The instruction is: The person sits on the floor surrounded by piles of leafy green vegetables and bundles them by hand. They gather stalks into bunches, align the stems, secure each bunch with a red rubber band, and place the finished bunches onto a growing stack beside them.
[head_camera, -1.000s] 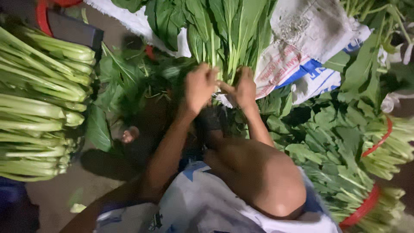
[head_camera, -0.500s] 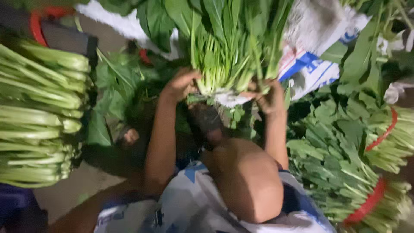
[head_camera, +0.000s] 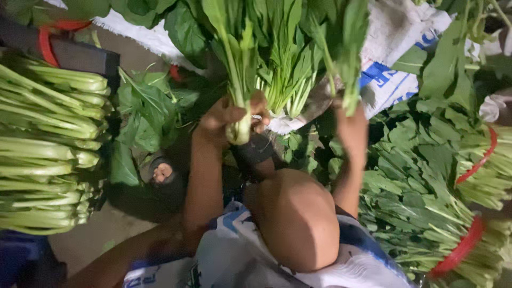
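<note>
Bunch of leafy greens (head_camera: 277, 58) now raised higher vs 1 s ago, above bent knee (head_camera: 296, 218). L hand (head_camera: 229, 120) clamps stalk base; R hand (head_camera: 349, 125) prob. grips too, fingers hidden by leaves.

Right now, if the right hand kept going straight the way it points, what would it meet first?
The right hand points up into the leafy greens held by the left hand; their leaves already cover its fingers. Behind the bunch lies a white and blue sack, though depth is unclear.
</note>
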